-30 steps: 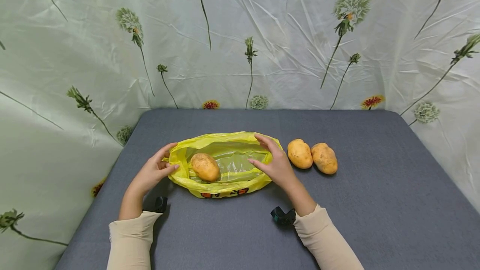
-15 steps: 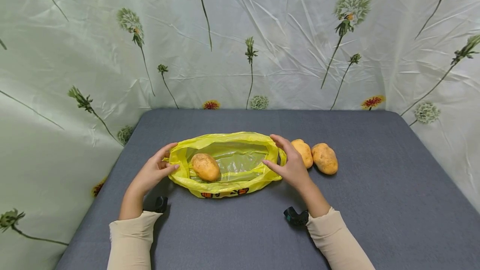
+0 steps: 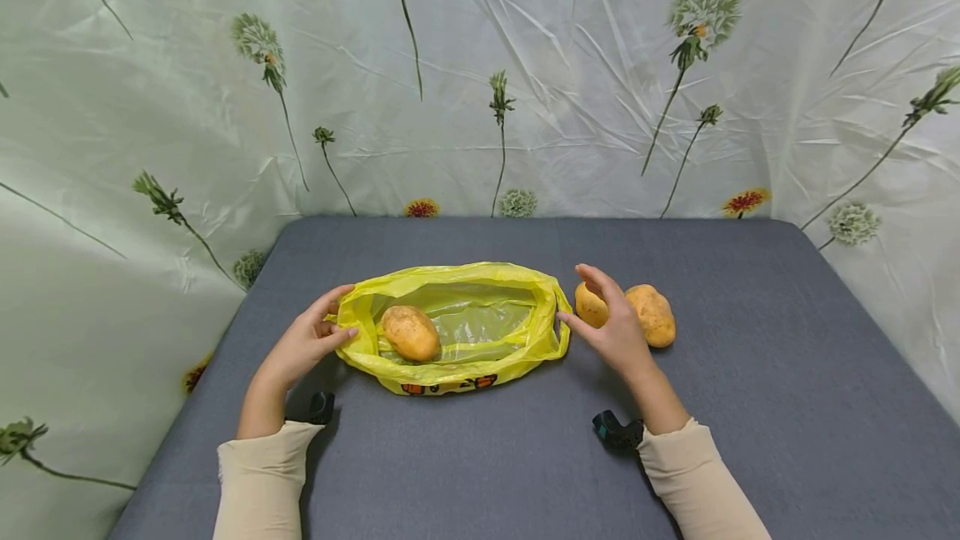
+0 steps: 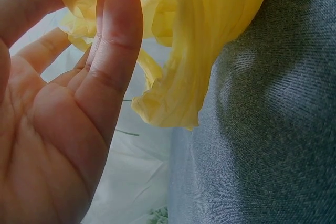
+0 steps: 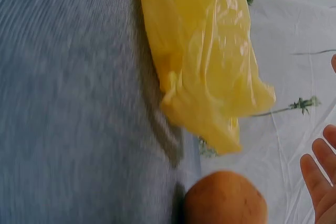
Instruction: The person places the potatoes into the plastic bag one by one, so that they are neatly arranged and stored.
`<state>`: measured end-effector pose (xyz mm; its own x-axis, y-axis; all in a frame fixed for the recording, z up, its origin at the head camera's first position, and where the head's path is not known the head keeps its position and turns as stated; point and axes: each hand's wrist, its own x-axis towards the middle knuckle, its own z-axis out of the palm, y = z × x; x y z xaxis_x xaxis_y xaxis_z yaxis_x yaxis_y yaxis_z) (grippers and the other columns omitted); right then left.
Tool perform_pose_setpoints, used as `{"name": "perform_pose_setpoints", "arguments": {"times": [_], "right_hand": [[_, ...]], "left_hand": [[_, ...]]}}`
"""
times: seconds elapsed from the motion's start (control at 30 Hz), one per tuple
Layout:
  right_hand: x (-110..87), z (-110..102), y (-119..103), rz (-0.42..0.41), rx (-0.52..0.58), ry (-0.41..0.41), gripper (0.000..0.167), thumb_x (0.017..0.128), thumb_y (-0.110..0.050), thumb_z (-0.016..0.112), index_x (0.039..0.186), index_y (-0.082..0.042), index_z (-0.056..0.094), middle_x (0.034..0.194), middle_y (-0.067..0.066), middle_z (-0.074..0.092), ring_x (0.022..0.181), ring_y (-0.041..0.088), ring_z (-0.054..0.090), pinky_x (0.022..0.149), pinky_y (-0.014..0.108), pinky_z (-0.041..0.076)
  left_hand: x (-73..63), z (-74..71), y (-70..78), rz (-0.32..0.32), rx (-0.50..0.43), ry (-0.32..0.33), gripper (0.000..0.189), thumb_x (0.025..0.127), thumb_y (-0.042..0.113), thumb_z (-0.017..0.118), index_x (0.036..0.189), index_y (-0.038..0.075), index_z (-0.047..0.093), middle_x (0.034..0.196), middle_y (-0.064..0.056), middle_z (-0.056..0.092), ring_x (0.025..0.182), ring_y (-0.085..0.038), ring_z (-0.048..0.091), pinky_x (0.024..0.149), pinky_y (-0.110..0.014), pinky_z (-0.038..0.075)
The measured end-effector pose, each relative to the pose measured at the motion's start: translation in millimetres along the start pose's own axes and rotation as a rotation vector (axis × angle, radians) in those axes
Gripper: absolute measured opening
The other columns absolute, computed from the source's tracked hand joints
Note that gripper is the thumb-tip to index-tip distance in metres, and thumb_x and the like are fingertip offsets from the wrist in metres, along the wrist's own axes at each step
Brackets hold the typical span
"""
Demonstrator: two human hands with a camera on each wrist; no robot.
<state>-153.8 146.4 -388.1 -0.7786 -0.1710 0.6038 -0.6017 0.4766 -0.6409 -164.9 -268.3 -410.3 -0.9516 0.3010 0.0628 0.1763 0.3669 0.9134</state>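
A yellow plastic bag (image 3: 465, 371) lies with its mouth spread wide, and one potato (image 3: 411, 333) rests inside on the left. At the bag's left end is my left hand (image 3: 303, 348), thumb and fingers spread apart and touching the rim. In the left wrist view, the thumb (image 4: 118, 40) overlaps the yellow plastic. My right hand (image 3: 618, 336) is off the bag's right end, fingers spread and holding nothing. It partly hides one potato (image 3: 589, 304) outside the bag; a second potato (image 3: 651, 317) sits just right of that. The right wrist view shows one potato (image 5: 226, 200) below the bag.
Everything lies on a grey cloth-covered table (image 3: 465, 473). Behind and to the left hangs a pale curtain (image 3: 450, 123) with a dandelion print. A black wrist camera (image 3: 617, 430) is worn on the right arm, and another (image 3: 321, 408) on the left.
My right hand has moved right, from over the bag's right rim to in front of the loose potatoes. The left hand, the bag and the potato inside have stayed put.
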Motion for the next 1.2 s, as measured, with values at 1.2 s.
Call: {"name": "perform_pose_setpoints", "arguments": {"times": [1.2], "right_hand": [[-35.4, -62, 87, 0.135, -0.166, 0.112, 0.068, 0.064, 0.006, 0.077, 0.125, 0.004, 0.046, 0.119, 0.02, 0.051, 0.107, 0.031, 0.047, 0.09, 0.039, 0.036]], "left_hand": [[-1.2, 1.1, 7.0, -0.019, 0.03, 0.005, 0.063, 0.086, -0.002, 0.057, 0.139, 0.0, 0.025, 0.109, -0.026, 0.04, 0.068, -0.013, 0.051, 0.057, -0.027, 0.044]]}}
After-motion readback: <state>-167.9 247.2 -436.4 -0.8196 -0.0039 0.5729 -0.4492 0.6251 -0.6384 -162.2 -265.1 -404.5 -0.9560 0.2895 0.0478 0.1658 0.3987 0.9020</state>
